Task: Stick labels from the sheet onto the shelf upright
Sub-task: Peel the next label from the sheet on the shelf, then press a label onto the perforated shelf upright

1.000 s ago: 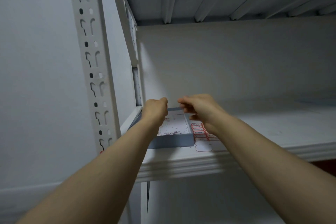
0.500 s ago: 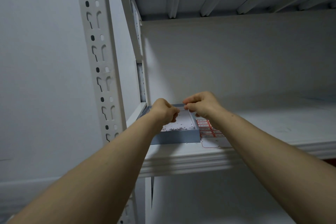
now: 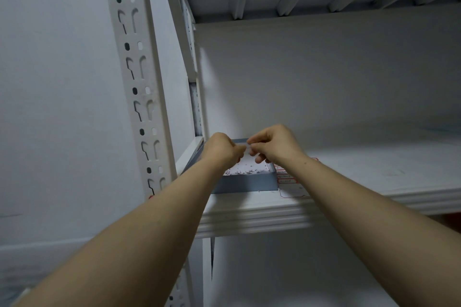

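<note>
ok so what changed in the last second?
The left hand and right hand closed the gap between them. Their fingertips now meet above the blue tray, both with a pinch grip on a thin pale strip, probably a label. Tray, label sheet and shelf stayed put.

Both bare forearms reach up and forward, converging just right of the shelf upright [image 3: 139,82]. The left hand [image 3: 222,151] and right hand [image 3: 275,144] are knuckles-up with fingers curled. Their fingertips meet, and both pinch a thin pale strip [image 3: 245,145]. The wrists are straight, the right slightly higher.
</note>
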`<state>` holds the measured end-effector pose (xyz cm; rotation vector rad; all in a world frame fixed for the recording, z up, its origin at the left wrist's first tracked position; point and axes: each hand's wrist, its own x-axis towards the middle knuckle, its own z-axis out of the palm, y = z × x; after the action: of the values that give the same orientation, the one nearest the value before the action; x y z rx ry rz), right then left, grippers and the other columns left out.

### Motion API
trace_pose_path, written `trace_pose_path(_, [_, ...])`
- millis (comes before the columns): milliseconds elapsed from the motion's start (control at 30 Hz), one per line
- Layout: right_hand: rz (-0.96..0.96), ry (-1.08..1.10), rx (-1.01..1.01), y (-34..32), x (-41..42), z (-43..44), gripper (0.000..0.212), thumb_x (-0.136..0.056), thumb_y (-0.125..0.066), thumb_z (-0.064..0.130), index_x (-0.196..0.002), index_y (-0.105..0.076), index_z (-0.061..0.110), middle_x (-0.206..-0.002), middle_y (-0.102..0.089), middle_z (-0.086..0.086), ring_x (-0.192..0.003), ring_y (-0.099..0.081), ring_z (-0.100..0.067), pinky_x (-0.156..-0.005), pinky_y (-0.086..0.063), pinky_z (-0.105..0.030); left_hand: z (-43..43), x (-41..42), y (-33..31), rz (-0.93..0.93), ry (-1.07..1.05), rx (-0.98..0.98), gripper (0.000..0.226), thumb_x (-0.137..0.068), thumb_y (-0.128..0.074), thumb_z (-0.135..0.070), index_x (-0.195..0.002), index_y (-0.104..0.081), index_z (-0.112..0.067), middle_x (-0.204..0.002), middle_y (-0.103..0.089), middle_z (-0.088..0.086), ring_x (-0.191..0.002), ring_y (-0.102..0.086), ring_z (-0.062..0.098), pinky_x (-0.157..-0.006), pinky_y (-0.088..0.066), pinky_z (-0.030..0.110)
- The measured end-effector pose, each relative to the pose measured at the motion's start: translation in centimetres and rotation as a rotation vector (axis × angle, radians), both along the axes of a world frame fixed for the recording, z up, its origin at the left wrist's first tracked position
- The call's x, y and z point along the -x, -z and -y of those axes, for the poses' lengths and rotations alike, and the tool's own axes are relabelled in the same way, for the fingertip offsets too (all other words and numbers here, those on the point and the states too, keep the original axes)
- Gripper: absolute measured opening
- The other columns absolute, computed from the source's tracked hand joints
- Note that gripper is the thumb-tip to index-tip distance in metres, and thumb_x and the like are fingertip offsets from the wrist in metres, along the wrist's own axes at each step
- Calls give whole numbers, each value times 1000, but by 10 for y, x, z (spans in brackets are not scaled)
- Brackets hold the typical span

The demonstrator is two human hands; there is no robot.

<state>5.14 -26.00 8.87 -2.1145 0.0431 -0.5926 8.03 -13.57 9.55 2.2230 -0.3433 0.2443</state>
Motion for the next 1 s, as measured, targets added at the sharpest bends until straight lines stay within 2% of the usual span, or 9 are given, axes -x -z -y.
trace_pose_path(133, [24,16,23,1,-2,1,27,-87,-49,-4,-97,-71,9,-72,-67,-3,-64,-62,-16,-80,-55,-38,4,-1,-1,-83,2,3,31,-93,-41,-13,-103,-65,4,-103,-68,19,-71,-49,24,-59,-38,26])
trace_pose_path(333, [45,38,-56,2,3,3,12,-82,-64,7,-86,-71,16,-66,-69,1,-56,-66,-17,-66,-52,-34,-1,-2,1,16,-111,-47,18,-80,-65,-14,-89,-66,2,-70,-57,9,-64,-48,24,-56,-38,27])
trace_pose_path(467, [98,71,-9,2,8,2,14,-82,-67,21,-68,-69,22,-67,-71,0,-66,-68,-19,-76,-56,-36,-2,1,2,80,-85,66,22,-73,-78,-20,-85,-71,-3,-81,-67,9,-80,-61,27,-68,-48,31])
trace_pose_path(533, [114,64,15,1,11,-3,15,-83,-64,11,-82,-73,24,-79,-72,2,-76,-68,-18,-81,-56,-36,-2,10,3,170,-36,84,15,-83,-68,-16,-94,-72,-8,-91,-69,8,-90,-62,25,-80,-52,33])
trace_pose_path(633, [163,-1,-45,4,17,-18,23,-88,-55,7,-102,-70,17,-80,-71,2,-65,-66,-15,-70,-52,-31,-12,31,11,378,-14,96,29,-90,-51,-10,-114,-66,-11,-115,-67,4,-106,-60,18,-94,-47,29])
trace_pose_path(733, [251,-49,-91,11,28,-40,22,-90,-56,15,-109,-67,13,-75,-69,6,-62,-68,-16,-69,-54,-32,-35,48,27,648,-3,160,26,-89,-45,-7,-102,-68,-11,-103,-64,3,-94,-57,15,-83,-44,20])
trace_pose_path(833, [349,-60,43,24,40,-64,20,-88,-62,22,-105,-70,17,-89,-72,1,-79,-67,-15,-79,-54,-35,-62,62,45,880,-21,208,24,-82,-39,-11,-84,-63,-9,-83,-57,0,-81,-47,8,-73,-35,11])
trace_pose_path(900, [429,-32,232,34,50,-81,14,-86,-64,27,-95,-71,20,-94,-71,3,-88,-63,-16,-81,-50,-35,-81,69,53,854,-91,363,16,-79,-37,-13,-78,-53,-14,-81,-48,-4,-79,-44,10,-72,-36,17])
trace_pose_path(1000, [641,17,505,48,54,-100,22,-81,-61,40,-78,-68,19,-85,-68,4,-87,-59,-16,-93,-43,-39,-112,66,62,498,-312,731,18,-85,-39,-9,-79,-47,-25,-91,-52,2,-90,-51,23,-85,-46,35])
